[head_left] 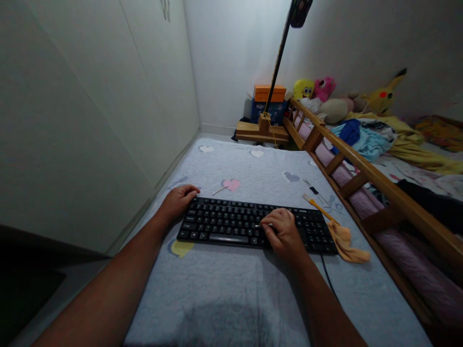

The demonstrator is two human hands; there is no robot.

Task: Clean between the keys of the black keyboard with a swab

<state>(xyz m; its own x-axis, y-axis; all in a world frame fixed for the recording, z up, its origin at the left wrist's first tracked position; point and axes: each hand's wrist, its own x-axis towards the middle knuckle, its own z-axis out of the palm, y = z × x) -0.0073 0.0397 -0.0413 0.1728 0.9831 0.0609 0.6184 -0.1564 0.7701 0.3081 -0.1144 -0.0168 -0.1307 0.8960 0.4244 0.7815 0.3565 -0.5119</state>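
Note:
A black keyboard point(220, 221) lies flat on the pale blue heart-patterned sheet. My left hand point(180, 198) grips its upper left corner, fingers together at the edge. Pinched in the closed fingers of my right hand point(282, 230) is a cotton swab point(257, 226), its white tip down among the keys right of the middle. Most of that swab is hidden by the fingers. Beyond the keyboard lies another cotton swab point(220, 190). To the right are a brush point(318, 206) with a yellow handle, a small tool with wire loops point(314, 191) and an orange cloth point(347, 245).
The keyboard's cable point(328, 277) runs toward me beside my right forearm. A wooden bed rail point(356, 161) borders the right side, with clothes and plush toys behind it. White cabinet doors point(108, 82) stand at left. A wooden stand point(263, 129) and boxes are at the far end.

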